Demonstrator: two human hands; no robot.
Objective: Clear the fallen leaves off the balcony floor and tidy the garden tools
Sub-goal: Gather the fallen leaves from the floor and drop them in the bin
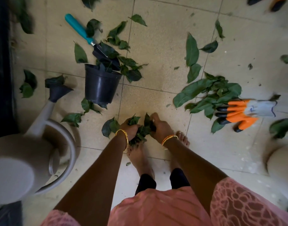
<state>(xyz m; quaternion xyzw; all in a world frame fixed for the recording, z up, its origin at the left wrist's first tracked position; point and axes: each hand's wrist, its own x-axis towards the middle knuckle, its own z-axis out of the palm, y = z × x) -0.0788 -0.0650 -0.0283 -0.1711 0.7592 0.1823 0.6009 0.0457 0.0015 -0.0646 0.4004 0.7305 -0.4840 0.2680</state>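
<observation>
Bunch of crumpled green fallen leaves (pixel 140 131): held low over the beige tiled balcony floor (pixel 156 51), just ahead of the person's bare toes, pressed between both hands. Left hand (pixel 129 129) fingers curled tight into the bunch's 9 o'clock side; right hand (pixel 161 128) fingers closed on its 3 o'clock side, thumb up.

Nearest loose leaves (pixel 109 128) touch the left hand at 9 o'clock, so that hand is nearer. Black plastic flower pot (pixel 100 85), upright with leaves inside, stands at 11 o'clock of the hands, well apart; judged the likely receptacle, again on the left hand's side.

Teal-handled trowel (pixel 89 38) lies beyond the pot, long axis 10-to-4 o'clock. Larger leaf pile (pixel 208 95) at 2 o'clock, touching an orange-and-grey glove (pixel 242 111). Beige watering can (pixel 33 144) at 9 o'clock.
</observation>
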